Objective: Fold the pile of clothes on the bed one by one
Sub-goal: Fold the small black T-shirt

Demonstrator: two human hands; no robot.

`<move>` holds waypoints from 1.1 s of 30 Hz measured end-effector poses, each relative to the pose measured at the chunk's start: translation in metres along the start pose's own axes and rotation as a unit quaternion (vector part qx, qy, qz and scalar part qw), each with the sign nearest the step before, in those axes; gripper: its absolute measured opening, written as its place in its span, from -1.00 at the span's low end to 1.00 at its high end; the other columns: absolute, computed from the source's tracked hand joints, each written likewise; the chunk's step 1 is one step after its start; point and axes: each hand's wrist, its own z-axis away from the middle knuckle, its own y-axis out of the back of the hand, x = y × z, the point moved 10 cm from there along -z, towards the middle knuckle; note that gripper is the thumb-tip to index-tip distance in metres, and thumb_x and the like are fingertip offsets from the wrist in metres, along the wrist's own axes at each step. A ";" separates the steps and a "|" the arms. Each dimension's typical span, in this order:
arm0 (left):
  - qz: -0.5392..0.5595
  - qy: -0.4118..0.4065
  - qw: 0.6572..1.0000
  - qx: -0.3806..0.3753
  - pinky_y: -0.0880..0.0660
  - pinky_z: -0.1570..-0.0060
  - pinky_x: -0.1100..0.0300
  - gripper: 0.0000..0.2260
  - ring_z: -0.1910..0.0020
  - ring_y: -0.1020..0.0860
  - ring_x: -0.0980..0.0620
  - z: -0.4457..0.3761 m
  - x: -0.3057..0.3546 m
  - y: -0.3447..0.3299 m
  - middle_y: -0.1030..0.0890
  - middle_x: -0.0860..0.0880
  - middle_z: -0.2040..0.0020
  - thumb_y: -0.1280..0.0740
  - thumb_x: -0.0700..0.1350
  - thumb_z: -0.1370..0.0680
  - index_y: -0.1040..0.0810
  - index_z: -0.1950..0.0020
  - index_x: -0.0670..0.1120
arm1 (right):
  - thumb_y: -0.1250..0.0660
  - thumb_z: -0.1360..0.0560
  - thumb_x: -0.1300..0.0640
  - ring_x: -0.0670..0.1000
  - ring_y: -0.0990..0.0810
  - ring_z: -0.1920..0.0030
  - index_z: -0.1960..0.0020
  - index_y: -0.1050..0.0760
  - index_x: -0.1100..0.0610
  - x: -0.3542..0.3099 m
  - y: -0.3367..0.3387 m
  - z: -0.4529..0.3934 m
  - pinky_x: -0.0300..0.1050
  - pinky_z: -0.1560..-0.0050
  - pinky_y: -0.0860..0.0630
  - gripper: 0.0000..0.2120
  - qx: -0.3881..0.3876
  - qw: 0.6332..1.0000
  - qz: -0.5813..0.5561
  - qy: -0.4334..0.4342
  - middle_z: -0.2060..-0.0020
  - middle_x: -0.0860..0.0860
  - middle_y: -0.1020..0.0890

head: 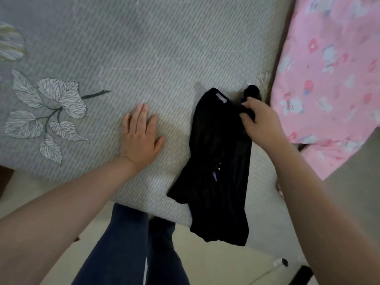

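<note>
1. Head view, task thing: a black garment [218,161] is seen on the grey striped bedspread [144,48], bunched and narrow, its near end draped over the bed's edge toward the person's legs. No flat, squared fold is shown on it, so it is judged to be unfolded or only roughly gathered.

2. Head view, right hand [262,122]: the fingers are curled and the far top corner of the black garment is pinched between fingertips and thumb. Just beyond the fingertips a small black tail of the cloth is seen sticking out; just left of them a pale label at the garment's top edge is visible.

3. Head view, left hand [140,136]: it is laid flat on the bedspread with fingers straight and slightly spread, nothing held. The black garment lies to the right of its thumb, apart from it. A printed leaf pattern [47,112] is seen left of the little finger.

4. Head view, rest: a pink printed fabric [333,68] is seen right of the right hand's knuckles, near but apart; whether it is clothing from the pile or bedding cannot be told.

5. Progress, as a judgement: no finished folded stack is shown within the frame. The step in hand appears to be drawing out and spreading the black garment before folding. How many clothes remain cannot be told, since no clear pile is in view.
</note>
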 end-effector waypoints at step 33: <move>0.222 -0.064 0.973 -0.008 -0.28 0.22 0.44 -0.84 0.20 -0.45 0.15 0.004 0.242 0.160 -0.51 0.06 0.15 -0.35 -0.12 -0.50 -0.47 -0.05 -0.08 | -0.22 -0.42 0.38 0.18 -0.49 0.07 0.12 -0.52 0.39 0.175 0.105 0.197 -0.09 0.20 -0.22 -0.88 -0.010 0.998 -0.046 0.030 0.13 0.27 -0.53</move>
